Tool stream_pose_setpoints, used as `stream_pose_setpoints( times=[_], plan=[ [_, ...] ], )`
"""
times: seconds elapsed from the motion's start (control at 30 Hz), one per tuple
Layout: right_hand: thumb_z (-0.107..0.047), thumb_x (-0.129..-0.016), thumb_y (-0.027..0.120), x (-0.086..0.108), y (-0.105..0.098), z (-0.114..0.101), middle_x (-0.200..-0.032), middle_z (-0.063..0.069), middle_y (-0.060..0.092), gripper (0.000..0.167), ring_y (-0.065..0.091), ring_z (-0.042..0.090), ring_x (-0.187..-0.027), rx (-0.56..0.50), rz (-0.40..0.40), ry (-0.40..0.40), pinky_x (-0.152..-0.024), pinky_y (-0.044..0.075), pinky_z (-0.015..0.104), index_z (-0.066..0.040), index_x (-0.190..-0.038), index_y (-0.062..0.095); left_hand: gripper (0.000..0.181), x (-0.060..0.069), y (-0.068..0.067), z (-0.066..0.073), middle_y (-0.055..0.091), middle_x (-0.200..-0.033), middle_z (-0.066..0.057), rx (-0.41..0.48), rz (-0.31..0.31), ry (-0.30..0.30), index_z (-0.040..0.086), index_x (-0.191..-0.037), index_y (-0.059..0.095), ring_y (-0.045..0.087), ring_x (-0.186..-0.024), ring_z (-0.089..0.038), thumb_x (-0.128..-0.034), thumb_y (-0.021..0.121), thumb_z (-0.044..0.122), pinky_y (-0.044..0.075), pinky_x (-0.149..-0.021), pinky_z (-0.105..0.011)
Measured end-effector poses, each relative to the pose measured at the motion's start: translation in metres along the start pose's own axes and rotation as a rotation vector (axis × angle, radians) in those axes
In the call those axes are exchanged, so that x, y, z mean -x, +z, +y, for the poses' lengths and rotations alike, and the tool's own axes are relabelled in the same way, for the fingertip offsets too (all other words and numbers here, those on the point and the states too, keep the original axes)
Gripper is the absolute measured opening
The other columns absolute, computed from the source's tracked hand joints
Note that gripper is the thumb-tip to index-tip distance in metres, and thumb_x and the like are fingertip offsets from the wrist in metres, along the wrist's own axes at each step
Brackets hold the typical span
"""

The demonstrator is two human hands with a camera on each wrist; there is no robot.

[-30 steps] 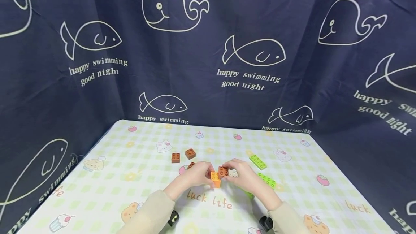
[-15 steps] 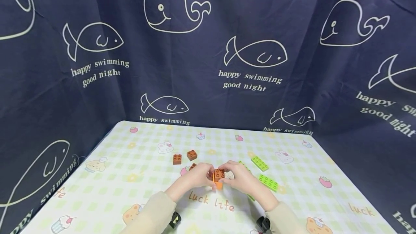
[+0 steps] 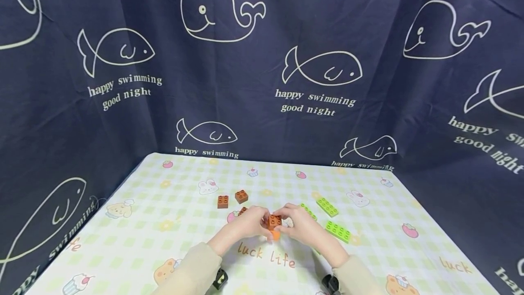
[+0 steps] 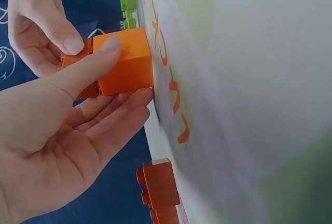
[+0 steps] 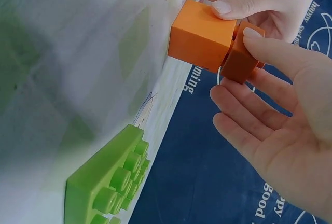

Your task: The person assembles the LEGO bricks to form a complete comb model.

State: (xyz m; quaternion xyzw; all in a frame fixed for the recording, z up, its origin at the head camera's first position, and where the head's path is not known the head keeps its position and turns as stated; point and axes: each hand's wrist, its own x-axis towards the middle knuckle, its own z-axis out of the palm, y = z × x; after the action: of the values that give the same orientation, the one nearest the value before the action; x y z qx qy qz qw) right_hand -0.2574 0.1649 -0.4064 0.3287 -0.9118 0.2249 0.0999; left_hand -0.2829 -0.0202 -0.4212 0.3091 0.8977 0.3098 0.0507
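Near the table's front, my left hand grips a tall orange brick between thumb and fingers, its base at or very near the tablecloth. Above it my right hand pinches a shorter reddish-brown brick with thumb and forefinger. This brown brick sits over the orange one's studs; the right wrist view shows a narrow gap with part of the studs between the two. The right hand's other fingers extend loosely. From the head, the hands cover much of the orange brick.
Left of the hands lie brown bricks, one partly behind my left hand. Flat green bricks lie to the right, one partly hidden by the right arm. A patterned cloth covers the table; a dark blue curtain hangs around it.
The right hand has brought the brown brick leftward from beside the orange brick to on top of it. During the last half second the hands have moved little.
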Motion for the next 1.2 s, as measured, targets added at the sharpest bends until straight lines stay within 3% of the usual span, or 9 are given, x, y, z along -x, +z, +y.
stream_pose_setpoints(
  times=[0.67, 1.2],
  plan=[
    [-0.013, -0.073, 0.078, -0.0044, -0.0045, -0.0054, -0.082, 0.002, 0.062, 0.027, 0.060, 0.019, -0.079, -0.032, -0.022, 0.011, -0.073, 0.054, 0.034, -0.002, -0.097, 0.070, 0.027, -0.0003, 0.0033, -0.0030, 0.060, -0.076, 0.005, 0.025, 0.006, 0.051, 0.010, -0.082, 0.058, 0.055, -0.069, -0.003, -0.0711, 0.081, 0.016, 0.047, -0.064, -0.014],
    [-0.013, -0.073, 0.078, -0.0058, -0.0027, -0.0031, -0.083, 0.002, 0.063, 0.029, 0.062, 0.019, -0.077, -0.084, -0.042, 0.040, -0.070, 0.055, 0.031, -0.002, -0.099, 0.069, 0.026, -0.0003, 0.0022, -0.0024, 0.057, -0.077, 0.005, 0.019, 0.015, 0.018, 0.010, -0.088, 0.061, 0.047, -0.066, -0.003, -0.0765, 0.077, 0.026, 0.043, -0.060, -0.016]
  ],
)
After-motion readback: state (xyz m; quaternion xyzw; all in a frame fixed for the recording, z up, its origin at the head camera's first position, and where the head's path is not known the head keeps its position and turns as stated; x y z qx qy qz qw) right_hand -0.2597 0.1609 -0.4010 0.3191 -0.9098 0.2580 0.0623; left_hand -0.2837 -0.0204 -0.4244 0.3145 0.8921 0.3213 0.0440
